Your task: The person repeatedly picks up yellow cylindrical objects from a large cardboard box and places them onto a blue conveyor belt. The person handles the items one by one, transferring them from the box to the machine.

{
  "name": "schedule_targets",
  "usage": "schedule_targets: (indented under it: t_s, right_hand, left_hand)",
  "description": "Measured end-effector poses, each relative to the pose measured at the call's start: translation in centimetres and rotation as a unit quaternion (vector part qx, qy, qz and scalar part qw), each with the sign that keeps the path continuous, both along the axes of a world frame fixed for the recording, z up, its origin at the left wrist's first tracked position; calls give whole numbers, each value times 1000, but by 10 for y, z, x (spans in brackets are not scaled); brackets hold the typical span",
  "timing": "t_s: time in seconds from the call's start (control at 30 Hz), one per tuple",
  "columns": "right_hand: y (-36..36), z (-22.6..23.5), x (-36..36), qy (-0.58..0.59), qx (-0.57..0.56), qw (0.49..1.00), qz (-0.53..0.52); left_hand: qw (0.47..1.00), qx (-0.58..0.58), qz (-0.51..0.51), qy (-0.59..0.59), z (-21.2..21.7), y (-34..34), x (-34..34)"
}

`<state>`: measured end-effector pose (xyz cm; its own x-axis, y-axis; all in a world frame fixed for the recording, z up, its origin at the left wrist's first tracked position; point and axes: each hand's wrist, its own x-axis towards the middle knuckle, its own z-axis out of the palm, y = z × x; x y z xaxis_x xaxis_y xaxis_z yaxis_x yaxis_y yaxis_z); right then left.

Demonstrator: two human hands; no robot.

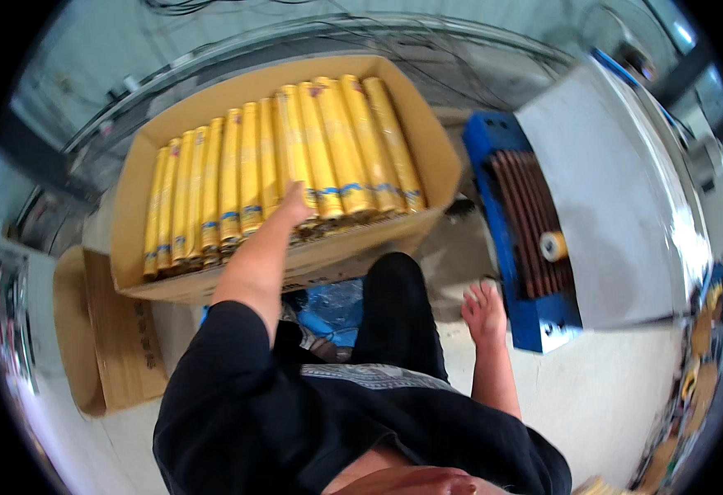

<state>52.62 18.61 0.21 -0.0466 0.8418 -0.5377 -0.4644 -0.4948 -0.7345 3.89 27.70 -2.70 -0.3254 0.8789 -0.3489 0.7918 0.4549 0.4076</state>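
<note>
- Head view: a pale, smooth floor (600, 379) runs under everything, curving toward the rim, with a light greenish wall (89, 62) at the far side and dark cables (440, 54) strung loosely near it.
- The box (437, 157), of plain brown cardboard with its top open, is in front of the person, left of the middle.
- Yellow rolls (341, 153) fill it side by side: long, slim cylinders in glossy wrap, with blue marks near their closer ends.
- The left hand (296, 205) reaches to the near ends of the rolls, around the middle of the row; its fingers are mostly hidden, so I cannot tell how far they are closed or whether they grip one.
- The right hand (485, 312) is open and empty, fingers slightly bent, just beside the machine (526, 330).
- That machine has a blue frame, brown ribbed bars and a flat grey panel (613, 198).
- Crinkled, shiny blue plastic (338, 304) lies beside the person's dark-clothed leg.
</note>
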Motion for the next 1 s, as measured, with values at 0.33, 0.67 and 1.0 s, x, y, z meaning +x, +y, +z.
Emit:
schedule_targets:
  t_s: [0.33, 0.67, 1.0]
  right_hand:
    - [74, 42, 4, 346, 51, 894, -279]
    - [124, 22, -6, 425, 96, 875, -211]
    - [-85, 1, -157, 186, 164, 930, 270]
  left_hand:
    - [982, 74, 114, -129, 13, -43, -19]
    - [935, 232, 51, -263, 71, -56, 20]
    - [914, 1, -217, -344, 113, -110, 209]
